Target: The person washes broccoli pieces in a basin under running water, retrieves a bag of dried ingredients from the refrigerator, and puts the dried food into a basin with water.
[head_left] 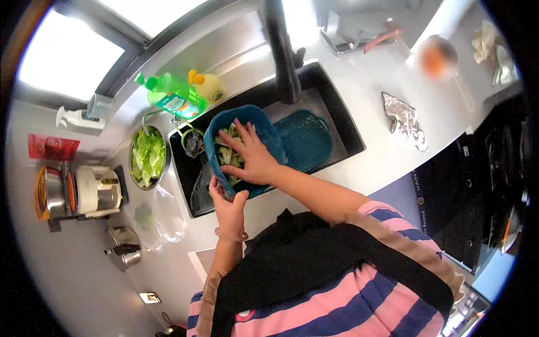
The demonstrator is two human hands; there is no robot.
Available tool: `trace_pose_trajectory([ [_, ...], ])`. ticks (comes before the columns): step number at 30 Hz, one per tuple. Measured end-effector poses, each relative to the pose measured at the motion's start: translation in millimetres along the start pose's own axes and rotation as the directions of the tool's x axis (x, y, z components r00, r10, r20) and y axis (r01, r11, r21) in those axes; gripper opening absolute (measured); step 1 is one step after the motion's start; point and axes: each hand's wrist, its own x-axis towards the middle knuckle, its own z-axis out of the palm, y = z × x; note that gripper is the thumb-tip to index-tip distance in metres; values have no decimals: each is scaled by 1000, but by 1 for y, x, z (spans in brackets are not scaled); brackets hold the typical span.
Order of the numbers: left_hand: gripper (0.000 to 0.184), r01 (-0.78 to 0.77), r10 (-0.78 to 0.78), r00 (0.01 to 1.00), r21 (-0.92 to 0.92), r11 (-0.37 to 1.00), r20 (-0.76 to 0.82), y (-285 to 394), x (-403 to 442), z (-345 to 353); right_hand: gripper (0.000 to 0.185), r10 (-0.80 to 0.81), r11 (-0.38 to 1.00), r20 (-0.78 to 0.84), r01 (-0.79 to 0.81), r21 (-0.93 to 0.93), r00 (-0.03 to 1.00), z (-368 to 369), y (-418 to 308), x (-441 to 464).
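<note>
A blue plastic basin [270, 135] is tilted over the left part of the black sink [349, 126], with cut pale-green vegetable pieces [226, 155] inside. My left hand [229, 209] grips its near-left rim, thumb and fingers on the wall. My right hand [254, 157] lies over the vegetable pieces inside, its fingers spread and stretched out. A second blue container, a strainer basket by its look [306, 140], sits in the sink to the right. The black faucet [285, 67] stands beyond the basin.
Left of the sink are a metal bowl of lettuce [147, 157] and a clear plastic bag [165, 219]. A green detergent bottle [175, 96] and yellow-capped bottle [210, 87] stand behind it. Crumpled foil [404, 121] lies on the right counter. A pot [124, 247] stands lower left.
</note>
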Motion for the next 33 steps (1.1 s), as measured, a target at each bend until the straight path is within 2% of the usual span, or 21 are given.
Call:
trace_pose_trajectory([
  [2,75,-54,52,998,46,997,42,6,3,-5,79,-34,999,-73,36,24,997,10,0,1],
  [5,76,-204,192,979,256,945,71,18,4,-4,79,-51,997,-164,58,42,985,20,1,3],
  [9,77,-245,226,969,335,910,95,33,2,-1,78,-39,988,-237,73,136,971,28,0,8],
  [12,78,-299,272,954,298,906,129,40,0,5,78,-37,970,-270,100,224,962,37,2,9],
  [21,78,-327,301,943,548,770,141,54,-5,14,76,-9,914,-374,160,373,927,65,7,14],
  [25,78,-342,317,936,588,733,150,47,0,10,75,-2,906,-369,158,393,929,73,13,13],
  [28,84,-286,265,956,572,768,123,50,-1,16,75,7,894,-390,169,415,921,73,15,12],
  [30,83,-320,304,942,668,672,144,50,-1,18,75,21,883,-390,166,439,921,73,17,11],
  [33,82,-318,306,942,663,677,139,51,-1,23,76,16,875,-419,190,445,908,73,19,10],
])
